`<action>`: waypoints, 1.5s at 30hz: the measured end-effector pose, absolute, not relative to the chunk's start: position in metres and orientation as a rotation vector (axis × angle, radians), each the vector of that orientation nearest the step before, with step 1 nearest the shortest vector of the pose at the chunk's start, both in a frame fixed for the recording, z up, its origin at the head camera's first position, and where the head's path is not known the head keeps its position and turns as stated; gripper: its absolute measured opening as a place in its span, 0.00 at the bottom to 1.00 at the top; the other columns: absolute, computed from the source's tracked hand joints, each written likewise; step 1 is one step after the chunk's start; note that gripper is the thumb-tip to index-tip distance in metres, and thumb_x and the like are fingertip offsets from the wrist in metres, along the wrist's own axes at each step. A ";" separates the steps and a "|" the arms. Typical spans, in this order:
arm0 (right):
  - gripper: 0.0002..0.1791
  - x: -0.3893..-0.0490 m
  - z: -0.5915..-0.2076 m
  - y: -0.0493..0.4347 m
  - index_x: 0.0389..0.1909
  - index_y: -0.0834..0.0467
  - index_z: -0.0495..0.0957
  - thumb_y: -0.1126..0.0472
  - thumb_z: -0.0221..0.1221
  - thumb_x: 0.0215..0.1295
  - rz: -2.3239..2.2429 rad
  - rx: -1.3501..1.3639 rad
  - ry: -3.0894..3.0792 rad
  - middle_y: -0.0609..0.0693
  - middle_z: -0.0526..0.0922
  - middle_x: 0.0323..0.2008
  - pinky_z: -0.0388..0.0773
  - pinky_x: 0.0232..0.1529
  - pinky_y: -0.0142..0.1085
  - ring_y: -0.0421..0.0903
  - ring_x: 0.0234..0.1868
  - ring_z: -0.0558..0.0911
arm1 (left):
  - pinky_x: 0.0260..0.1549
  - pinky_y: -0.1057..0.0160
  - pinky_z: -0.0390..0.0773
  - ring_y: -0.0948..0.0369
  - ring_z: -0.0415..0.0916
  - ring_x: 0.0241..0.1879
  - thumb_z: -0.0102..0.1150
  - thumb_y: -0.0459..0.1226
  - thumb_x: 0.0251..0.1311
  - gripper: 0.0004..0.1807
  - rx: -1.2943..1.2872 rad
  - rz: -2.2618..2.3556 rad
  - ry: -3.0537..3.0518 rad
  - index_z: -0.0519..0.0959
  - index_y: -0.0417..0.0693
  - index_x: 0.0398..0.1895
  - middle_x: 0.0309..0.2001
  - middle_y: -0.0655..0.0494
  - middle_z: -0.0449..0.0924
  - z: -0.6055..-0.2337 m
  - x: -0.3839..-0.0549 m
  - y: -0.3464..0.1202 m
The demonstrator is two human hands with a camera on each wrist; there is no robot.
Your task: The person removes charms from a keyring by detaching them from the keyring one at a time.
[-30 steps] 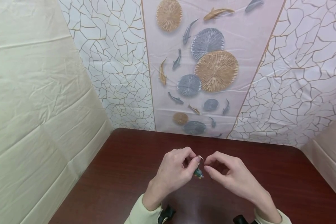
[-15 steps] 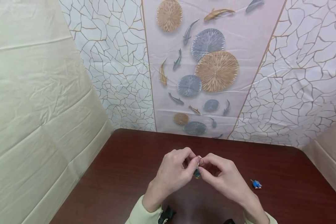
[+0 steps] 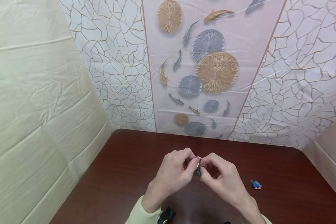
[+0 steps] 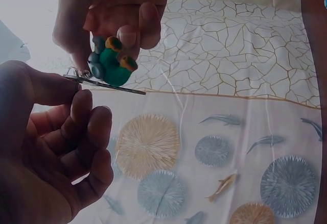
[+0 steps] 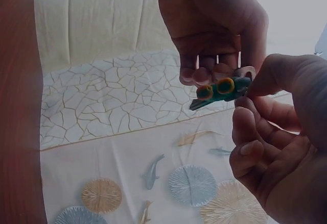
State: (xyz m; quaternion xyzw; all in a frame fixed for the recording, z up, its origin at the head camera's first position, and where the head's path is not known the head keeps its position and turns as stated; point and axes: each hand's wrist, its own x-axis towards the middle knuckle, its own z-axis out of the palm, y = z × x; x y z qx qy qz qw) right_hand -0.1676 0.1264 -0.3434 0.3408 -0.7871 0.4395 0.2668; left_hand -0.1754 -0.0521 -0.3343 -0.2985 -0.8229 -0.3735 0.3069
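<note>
A keychain hangs between both hands above the table, with a small green figure charm (image 4: pixel 115 69) that has orange-rimmed round parts. My left hand (image 3: pixel 173 169) pinches its metal ring (image 4: pixel 115 87) between thumb and index finger; the ring is seen nearly edge-on in the left wrist view. From the other side, my right hand (image 3: pixel 223 174) pinches the small fitting at the charm's end with thumb and forefinger. In the right wrist view, the charm (image 5: pixel 217 89) lies just beyond those fingertips. Fingers partly hide where charm and ring meet.
A small blue figure charm (image 3: pixel 256 184) lies on the dark red-brown table (image 3: pixel 123 174), right of my right hand. Patterned cloth (image 3: pixel 123 62) hangs behind the table. Cream cloth (image 3: pixel 39 93) walls the left side. A black object (image 3: pixel 166 214) shows beside the left cuff.
My right hand has moved left to the keychain and now pinches it. The blue charm has come into view from behind the right arm. My left hand has stayed about where it was.
</note>
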 end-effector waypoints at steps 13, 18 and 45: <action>0.19 -0.164 -0.337 0.129 0.30 0.52 0.76 0.80 0.63 0.48 1.168 1.067 -2.004 0.39 0.74 0.26 0.63 0.19 0.19 0.30 0.22 0.69 | 0.25 0.77 0.63 0.73 0.62 0.21 0.58 0.35 0.61 0.07 -0.861 -0.988 -2.242 0.78 0.56 0.26 0.20 0.68 0.75 -0.335 -0.176 -0.055; 0.19 -0.163 -0.333 0.126 0.30 0.55 0.76 0.82 0.62 0.44 1.167 1.111 -1.939 0.40 0.74 0.26 0.63 0.19 0.20 0.30 0.23 0.69 | 0.25 0.77 0.63 0.72 0.63 0.21 0.57 0.34 0.60 0.07 -0.897 -0.979 -2.263 0.78 0.56 0.26 0.20 0.68 0.74 -0.336 -0.176 -0.055; 0.18 -0.161 -0.340 0.126 0.35 0.60 0.78 0.83 0.62 0.47 1.249 1.204 -1.856 0.46 0.77 0.30 0.68 0.22 0.19 0.32 0.25 0.73 | 0.25 0.80 0.62 0.73 0.66 0.21 0.55 0.33 0.58 0.08 -0.946 -0.948 -2.227 0.78 0.55 0.25 0.20 0.68 0.77 -0.335 -0.174 -0.053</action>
